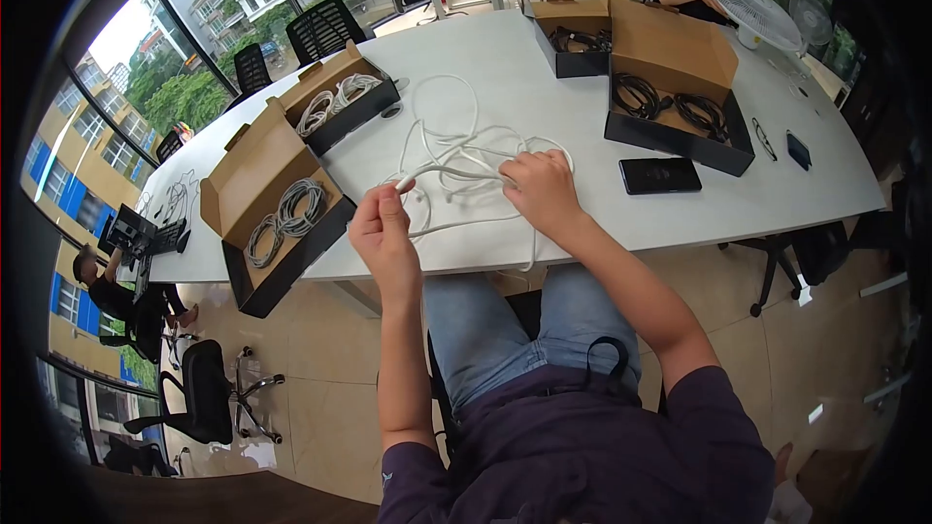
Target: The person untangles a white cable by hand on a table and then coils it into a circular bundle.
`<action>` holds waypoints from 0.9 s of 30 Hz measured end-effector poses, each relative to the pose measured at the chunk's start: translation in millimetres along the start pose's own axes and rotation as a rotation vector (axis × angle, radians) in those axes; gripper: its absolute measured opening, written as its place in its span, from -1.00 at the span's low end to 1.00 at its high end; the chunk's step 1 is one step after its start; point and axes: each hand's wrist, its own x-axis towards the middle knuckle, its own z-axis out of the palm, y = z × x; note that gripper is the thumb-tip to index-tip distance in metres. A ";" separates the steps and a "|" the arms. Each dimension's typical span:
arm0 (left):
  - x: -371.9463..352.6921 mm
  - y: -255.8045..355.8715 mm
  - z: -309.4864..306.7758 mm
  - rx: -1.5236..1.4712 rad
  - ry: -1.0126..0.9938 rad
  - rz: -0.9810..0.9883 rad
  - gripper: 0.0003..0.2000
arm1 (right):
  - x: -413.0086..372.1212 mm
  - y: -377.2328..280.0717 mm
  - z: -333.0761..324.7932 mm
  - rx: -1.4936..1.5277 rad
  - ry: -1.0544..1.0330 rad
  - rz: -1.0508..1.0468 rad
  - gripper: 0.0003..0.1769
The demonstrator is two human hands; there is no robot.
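A loose tangle of white cable (468, 148) lies on the white table in front of me, with one loop reaching toward the back and a strand hanging over the near edge. My left hand (385, 223) is closed in a pinch on a part of this cable, just above the table's front edge. To its right, my right hand (540, 184) is closed around several strands of the same cable. A stretch of cable runs between both hands. The fingertips of my right hand are partly hidden.
At left stand two open boxes, one with grey cable coils (288, 221), one with white coils (335, 102). At right, two open boxes hold black cables (670, 107). A phone (660, 176) and glasses (764, 139) lie nearby. One person handles a fan (759, 16); another sits at left.
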 end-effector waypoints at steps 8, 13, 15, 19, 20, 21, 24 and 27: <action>7.2 5.8 -26.4 -0.100 -0.044 -0.004 -0.85 | 0.4 21.9 -7.6 0.567 -0.318 0.307 -0.69; -5.0 44.8 -19.4 0.411 -0.182 0.178 -0.73 | -4.4 27.8 -16.7 0.482 -0.467 0.267 -0.71; -18.4 44.1 1.7 0.645 -0.358 0.328 -0.73 | -7.1 17.4 -14.1 0.548 -0.427 0.243 -0.72; -27.8 3.4 33.5 0.950 -0.478 0.331 -0.72 | -12.2 7.1 -1.4 0.605 -0.325 0.178 -0.68; -27.3 -6.7 36.0 0.962 -0.467 0.252 -0.73 | -14.4 5.0 -2.7 0.634 -0.321 0.214 -0.67; -25.0 -14.5 37.5 0.970 -0.457 0.177 -0.73 | -13.4 6.3 -3.8 0.659 -0.312 0.250 -0.66; -23.7 -34.5 36.5 0.947 -0.525 0.047 -0.74 | -16.4 20.9 -1.6 0.273 -0.280 -0.015 -0.63; -27.2 -60.8 31.7 0.992 -0.503 0.160 -0.70 | -16.3 17.0 -10.6 0.389 -0.395 0.091 -0.64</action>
